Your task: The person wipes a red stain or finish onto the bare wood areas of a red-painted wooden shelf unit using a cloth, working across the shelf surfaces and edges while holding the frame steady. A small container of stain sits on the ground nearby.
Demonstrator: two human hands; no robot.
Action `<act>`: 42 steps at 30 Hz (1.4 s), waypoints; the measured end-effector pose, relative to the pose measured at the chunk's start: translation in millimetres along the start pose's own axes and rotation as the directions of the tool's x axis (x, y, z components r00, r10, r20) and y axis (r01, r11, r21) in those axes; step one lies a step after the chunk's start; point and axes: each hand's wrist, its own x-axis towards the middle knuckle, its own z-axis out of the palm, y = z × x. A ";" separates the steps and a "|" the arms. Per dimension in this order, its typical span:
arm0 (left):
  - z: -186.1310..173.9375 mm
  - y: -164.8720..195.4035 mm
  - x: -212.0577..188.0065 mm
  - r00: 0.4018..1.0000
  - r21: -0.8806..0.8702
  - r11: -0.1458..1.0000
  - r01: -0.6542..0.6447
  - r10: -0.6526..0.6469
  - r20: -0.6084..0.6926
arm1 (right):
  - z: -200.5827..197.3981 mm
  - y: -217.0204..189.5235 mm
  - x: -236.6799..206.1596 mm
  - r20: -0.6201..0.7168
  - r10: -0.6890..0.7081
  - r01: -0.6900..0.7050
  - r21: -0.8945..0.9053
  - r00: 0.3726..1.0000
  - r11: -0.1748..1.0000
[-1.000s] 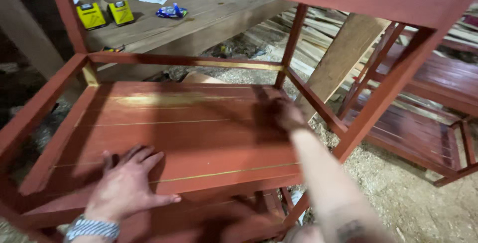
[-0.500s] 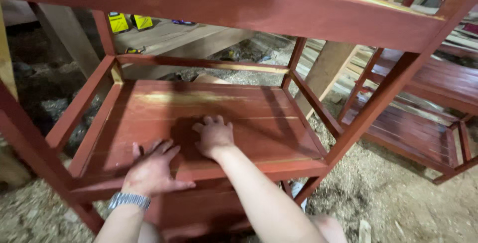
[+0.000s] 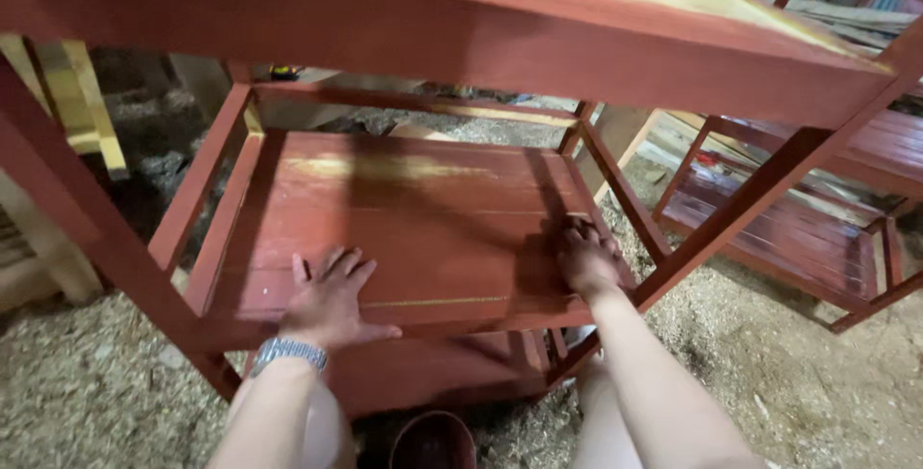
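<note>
Since half a second earlier, the right hand (image 3: 586,262) had slid from mid-shelf to the right edge by the post, while the left hand (image 3: 330,301) stayed flat, fingers spread, gripping nothing. The right hand's grip I could not tell; its fingers looked curled. The red shelf (image 3: 413,219) sat mid-frame in the rack (image 3: 750,195). Dragging palms over rough boards risked splinters or smearing the red finish.

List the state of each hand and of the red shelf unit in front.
left hand: flat on the shelf board, fingers spread
right hand: pressed on the board's right edge
shelf board: painted red, level, bare
wristwatch: worn on left wrist
</note>
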 end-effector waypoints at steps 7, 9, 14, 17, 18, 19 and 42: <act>12.1 -5.7 8.3 0.998 -0.034 0.999 -0.025 0.024 -0.050 | 32.4 -53.0 -19.5 -0.299 -0.320 0.421 0.385 0.899 0.822; 15.7 -4.7 9.1 0.997 -0.028 0.999 -0.027 0.025 -0.066 | 39.0 -66.5 -21.0 -0.319 -0.357 0.478 0.557 0.878 0.679; 19.7 -1.9 3.4 0.992 -0.042 0.998 -0.041 0.036 -0.118 | 25.4 -92.6 -32.6 -0.435 -0.268 0.502 0.620 0.860 0.603; 19.3 0.1 0.3 0.995 -0.036 0.999 -0.010 0.006 -0.100 | -0.9 -104.2 -54.3 -0.491 -0.167 0.446 0.531 0.855 0.721; 19.2 0.9 -0.5 0.995 -0.027 1.000 -0.010 0.007 -0.104 | -11.4 -108.5 -63.6 -0.473 -0.171 0.412 0.472 0.864 0.779; 19.5 1.5 -1.9 0.994 -0.018 1.000 -0.009 0.007 -0.108 | -19.1 -115.7 -76.4 -0.411 -0.197 0.369 0.396 0.890 0.841; 6.4 10.1 -5.3 0.997 0.029 0.997 -0.067 0.068 -0.042 | -26.5 -174.9 -47.5 -0.032 -0.404 0.404 0.172 0.914 0.899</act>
